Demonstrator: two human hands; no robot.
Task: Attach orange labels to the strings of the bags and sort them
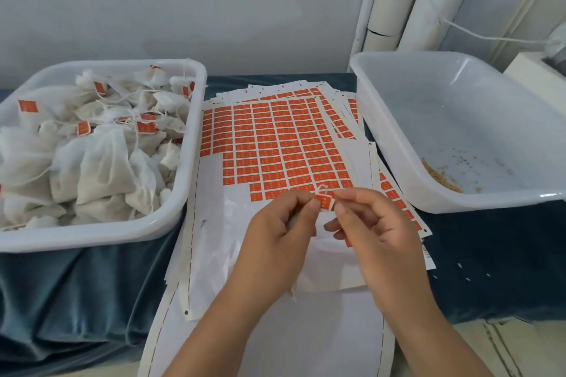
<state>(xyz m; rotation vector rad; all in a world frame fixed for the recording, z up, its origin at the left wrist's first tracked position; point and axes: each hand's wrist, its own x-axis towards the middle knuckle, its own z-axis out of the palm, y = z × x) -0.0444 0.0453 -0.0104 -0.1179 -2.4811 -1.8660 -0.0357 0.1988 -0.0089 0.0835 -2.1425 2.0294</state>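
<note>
Both hands meet over the near part of the label sheet [275, 137]. My left hand [275, 232] and my right hand [373, 223] pinch one small orange label [325, 202] between their fingertips. A thin white string loop [323, 188] sticks up just above the label. Below my left hand a bit of white bag [292, 292] hangs, mostly hidden by the hand. The sheet holds rows of orange labels, with its near rows peeled bare. The white bin on the left [190, 180] is heaped with white bags [101, 162], several bearing orange labels.
A second white bin [382, 143] stands tilted at the right, holding only crumbs and grains in its near corner. More label sheets lie fanned under the top one. Dark blue cloth [76, 294] covers the table. White pipes and a cord run up the back right wall.
</note>
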